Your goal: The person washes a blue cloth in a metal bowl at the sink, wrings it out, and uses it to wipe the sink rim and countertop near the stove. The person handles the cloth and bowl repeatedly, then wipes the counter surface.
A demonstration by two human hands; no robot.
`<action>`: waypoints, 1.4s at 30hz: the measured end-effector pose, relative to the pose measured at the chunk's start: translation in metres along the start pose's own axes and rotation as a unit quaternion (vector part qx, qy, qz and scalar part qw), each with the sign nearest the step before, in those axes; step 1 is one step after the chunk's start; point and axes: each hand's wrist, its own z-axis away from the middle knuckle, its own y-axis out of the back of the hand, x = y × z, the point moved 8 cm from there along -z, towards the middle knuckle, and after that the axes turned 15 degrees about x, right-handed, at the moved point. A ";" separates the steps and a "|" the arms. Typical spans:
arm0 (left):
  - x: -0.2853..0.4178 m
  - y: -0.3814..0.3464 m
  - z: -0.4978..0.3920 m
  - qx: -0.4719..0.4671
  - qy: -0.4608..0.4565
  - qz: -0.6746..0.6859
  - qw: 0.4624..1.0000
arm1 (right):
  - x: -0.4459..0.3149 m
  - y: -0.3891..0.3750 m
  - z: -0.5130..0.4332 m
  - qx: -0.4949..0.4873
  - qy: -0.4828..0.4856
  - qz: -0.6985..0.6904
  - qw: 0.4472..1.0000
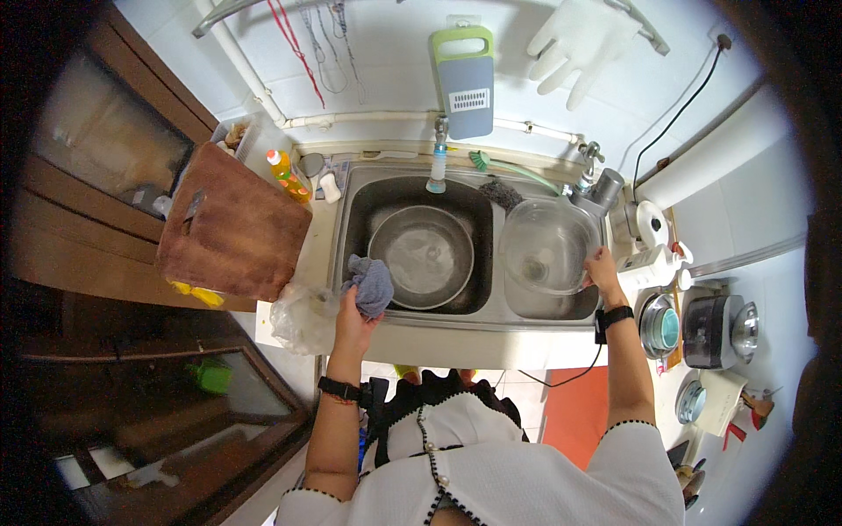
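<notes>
My left hand (358, 321) grips a bunched grey-blue cloth (370, 284) over the front left edge of the double sink. Beside the cloth, a round metal basin (422, 256) rests in the left bowl of the stainless steel sink (498, 315). My right hand (602, 271) holds the right rim of a clear round bowl (549, 244), which is over the smaller right bowl of the sink. A faucet with a blue and white filter nozzle (437, 169) points down over the left bowl.
Left of the sink are a brown cutting board (233, 227), a dish soap bottle (288, 176) and a plastic bag (306, 319). Behind it lie a green-handled brush (520, 169) and a dark scouring pad (501, 194). White pump bottles (648, 263) and stacked bowls (660, 327) stand on the right.
</notes>
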 end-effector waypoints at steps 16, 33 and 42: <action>-0.011 -0.008 0.016 0.027 0.011 -0.027 0.999 | 0.294 -0.088 -0.106 0.022 -0.141 -0.083 0.986; -0.018 -0.004 0.026 0.019 0.014 -0.052 0.998 | 0.325 -0.159 -0.066 0.066 -0.486 -0.248 0.835; -0.012 -0.010 0.032 0.008 -0.001 -0.063 0.998 | 0.239 -0.157 -0.010 0.016 -0.534 -0.318 0.783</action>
